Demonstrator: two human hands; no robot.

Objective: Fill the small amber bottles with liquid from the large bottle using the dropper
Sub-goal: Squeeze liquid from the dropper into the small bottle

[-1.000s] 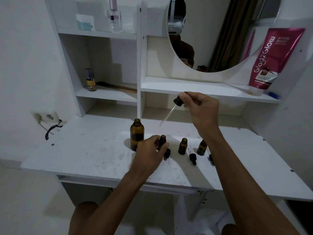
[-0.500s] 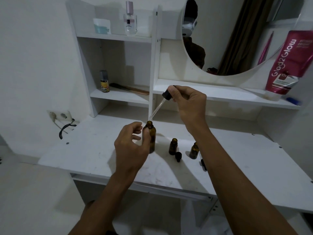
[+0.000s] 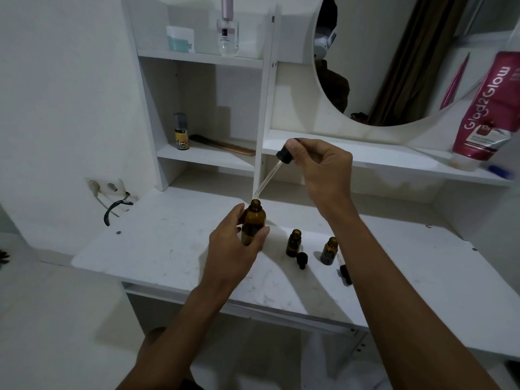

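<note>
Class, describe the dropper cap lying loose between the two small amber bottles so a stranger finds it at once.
Start at the white desk under the round mirror. Right of the large amber bottle stand two small amber bottles. The dropper cap lies between them, nearer the desk's front: black and on its side, not upright.

White desk (image 3: 174, 249) bears two small amber bottles (image 3: 293, 243) and loose droppers (image 3: 302, 260).

Large amber bottle (image 3: 253, 223) upright, dropper (image 3: 272, 173) tilted above

The large bottle (image 3: 253, 224) and two small bottles (image 3: 293, 243) are seen in amber glass; the dropper (image 3: 284, 154) is capped in black; the worktop (image 3: 168, 249) is white, faintly smudged; a tube (image 3: 486, 114) is coloured magenta.
</note>
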